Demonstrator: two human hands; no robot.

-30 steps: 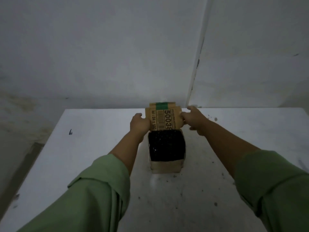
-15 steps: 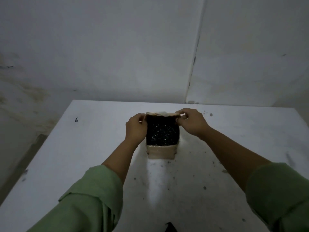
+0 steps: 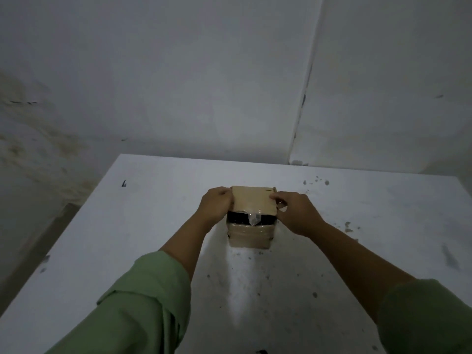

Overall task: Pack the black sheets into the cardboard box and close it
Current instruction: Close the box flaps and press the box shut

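Cardboard box (image 3: 249, 235) stands on the white counter (image 3: 153, 226), roughly centred left to right, towards the far half. Black sheets (image 3: 238, 217) are inside: only a dark strip of them shows, between the near wall of the box and the near edge of the lid flap (image 3: 251, 200).

Lid flap lies nearly flat over the opening, covering most of it. A gap remains at the near side. A scrap of clear tape (image 3: 254, 217) hangs from the flap's near edge across the gap; more tape glints on the near wall of the box.

Left hand (image 3: 217, 206): fingers curled over the left edge of the flap, gripping it. Right hand (image 3: 296, 213): fingertips pinching the right edge of the flap near its far corner. Both hands clamp on the flap, one at either side, with the box between them. Green sleeves (image 3: 143, 302) are pushed up both forearms.

Status, by judgement: packing looks done, as no loose sheets are visible on the counter. Closing is mostly done but not complete, since the flap is not yet seated against the near wall. Left to do: press the near edge down and shut the gap. Whether the tape scrap will hold the flap cannot be told.

Counter carries dark specks and smudges, mainly on the right.
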